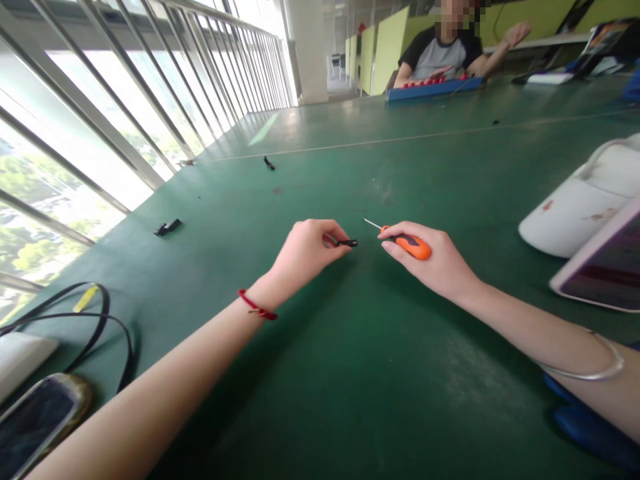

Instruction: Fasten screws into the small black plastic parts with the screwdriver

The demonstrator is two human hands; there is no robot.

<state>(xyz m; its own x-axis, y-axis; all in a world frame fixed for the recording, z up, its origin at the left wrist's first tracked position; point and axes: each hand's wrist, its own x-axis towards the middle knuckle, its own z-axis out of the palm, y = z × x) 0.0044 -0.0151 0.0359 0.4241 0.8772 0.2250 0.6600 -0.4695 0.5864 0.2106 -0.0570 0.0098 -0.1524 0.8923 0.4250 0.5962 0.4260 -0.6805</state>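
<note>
One small black part (349, 243) is pinched between the thumb and fingers of the left hand (315, 243), just above the green table (345, 167); one orange screwdriver (415, 248) is gripped by the right hand (437, 257), its tip near the part, not touching; two loose black bits (167, 227) are seen at left, well apart; one white container (565, 213) and one pink-edged screen (605, 267) are placed at right; one phone (43, 420) is seen lower left; one blue tray (435, 91) is set before one person (443, 50).
</note>
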